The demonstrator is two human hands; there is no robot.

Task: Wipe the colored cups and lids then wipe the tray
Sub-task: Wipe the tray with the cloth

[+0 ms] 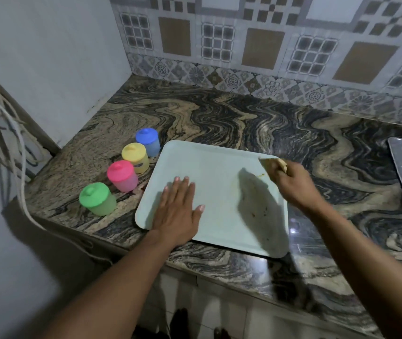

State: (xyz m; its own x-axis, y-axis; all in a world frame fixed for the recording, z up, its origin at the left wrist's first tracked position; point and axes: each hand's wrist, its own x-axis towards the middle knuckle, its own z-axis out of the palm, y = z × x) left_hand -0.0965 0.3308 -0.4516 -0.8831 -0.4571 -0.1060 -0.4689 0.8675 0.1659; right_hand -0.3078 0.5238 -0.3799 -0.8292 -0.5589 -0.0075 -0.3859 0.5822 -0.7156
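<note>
left hand [179, 211] flat on tray [209, 167] | right hand [293, 182] grips cloth [272, 163]

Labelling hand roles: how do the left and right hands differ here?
Pose: left hand lies flat, fingers straight, on the tray; right hand grips a cloth. Place: left hand near the tray's left side; right hand at its far right edge. Both bare.

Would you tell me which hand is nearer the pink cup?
Left. The left hand rests on the tray beside the pink cup; the right hand holds a cloth across the tray.
</note>
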